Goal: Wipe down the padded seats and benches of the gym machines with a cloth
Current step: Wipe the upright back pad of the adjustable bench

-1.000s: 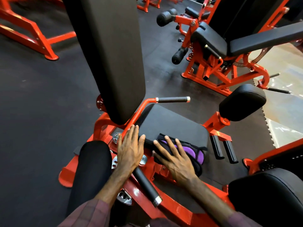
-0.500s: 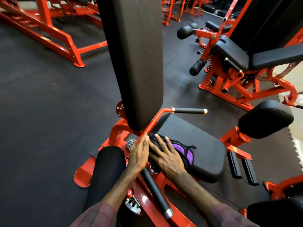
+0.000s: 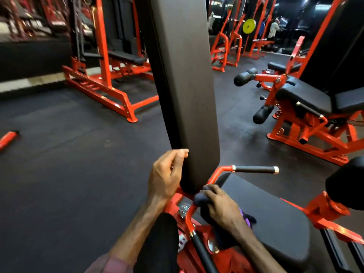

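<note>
Cloth, the dark, limp one with purple patches (image 3: 246,218), is lying bunched under your right hand (image 3: 222,207) at the near corner of the black padded seat (image 3: 275,209), your fingers (image 3: 208,191) curling round its soft folds. It is looking light and floppy, so you are probably better gathering a thick wad. Your left hand (image 3: 165,178) is pinching the edge of the upright black padded backrest (image 3: 187,75), which is looking firm.

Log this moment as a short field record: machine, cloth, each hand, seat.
machine: red-framed gym machine with upright back pad and black seat pad
cloth: dark cloth with purple patch, bunched at the seat's rear corner
left hand: grips the lower left edge of the back pad
right hand: clutches the cloth on the seat
side handle: free, untouched
</note>
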The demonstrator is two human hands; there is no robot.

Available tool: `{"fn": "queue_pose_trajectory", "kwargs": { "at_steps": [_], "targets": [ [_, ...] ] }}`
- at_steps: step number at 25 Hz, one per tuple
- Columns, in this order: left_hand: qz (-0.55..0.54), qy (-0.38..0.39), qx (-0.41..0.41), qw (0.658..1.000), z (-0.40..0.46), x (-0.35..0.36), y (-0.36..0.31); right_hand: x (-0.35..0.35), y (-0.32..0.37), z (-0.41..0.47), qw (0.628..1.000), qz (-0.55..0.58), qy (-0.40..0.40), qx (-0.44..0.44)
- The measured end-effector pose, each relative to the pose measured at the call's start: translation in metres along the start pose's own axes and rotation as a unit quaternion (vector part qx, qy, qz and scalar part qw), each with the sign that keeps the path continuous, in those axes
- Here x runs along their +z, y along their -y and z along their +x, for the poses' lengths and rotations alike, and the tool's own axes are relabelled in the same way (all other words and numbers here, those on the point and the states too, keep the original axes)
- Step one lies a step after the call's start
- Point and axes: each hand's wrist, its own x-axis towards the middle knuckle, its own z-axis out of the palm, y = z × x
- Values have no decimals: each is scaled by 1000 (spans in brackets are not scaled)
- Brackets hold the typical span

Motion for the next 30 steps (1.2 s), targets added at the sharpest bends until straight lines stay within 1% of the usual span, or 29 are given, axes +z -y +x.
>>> {"fn": "queue_pose_trajectory", "kwargs": {
  "at_steps": [2,3,6,8,10,12,13,14,16,17,18,20,21,23,25,27,28,30],
  "targets": [
    [16,-36,75,996,49,-24,-29,-41,-7,11,991,92,-92,2],
    [32,-53,121,991,75,-35,-42,-63,-8,22,982,128,-136,-10],
    [90,-105,254,957,155,-62,-91,-139,17,70,939,210,-258,-85],
    [131,-152,302,932,208,-81,-123,-185,48,106,902,277,-312,-113],
    [165,-194,321,912,259,-102,-150,-223,80,142,866,352,-336,-117],
    [187,-210,337,899,310,-123,-177,-261,110,179,833,389,-364,-148],
    [187,-197,326,905,334,-131,-193,-283,126,197,819,395,-381,-168],
    [180,-174,304,919,357,-134,-207,-304,142,215,808,393,-398,-186],
    [172,-144,258,940,390,-127,-220,-345,173,248,791,383,-424,-217],
    [175,-154,254,939,400,-117,-218,-364,186,265,782,373,-441,-233],
    [180,-180,262,931,405,-108,-213,-380,199,281,776,359,-458,-245],
    [147,-230,289,918,410,-100,-198,-405,225,313,777,319,-476,-262],
    [124,-237,297,917,415,-100,-192,-413,238,328,788,296,-471,-263],
    [101,-241,304,916,423,-102,-188,-412,258,349,825,256,-438,-251],
    [71,-243,293,922,425,-103,-181,-393,259,359,847,229,-398,-268],
    [58,-257,287,921,426,-102,-175,-393,244,368,855,192,-393,-279],
    [61,-258,287,921,428,-102,-174,-401,243,372,858,188,-398,-265],
    [70,-257,286,920,432,-104,-170,-422,259,373,873,219,-386,-200]
  ]
}}
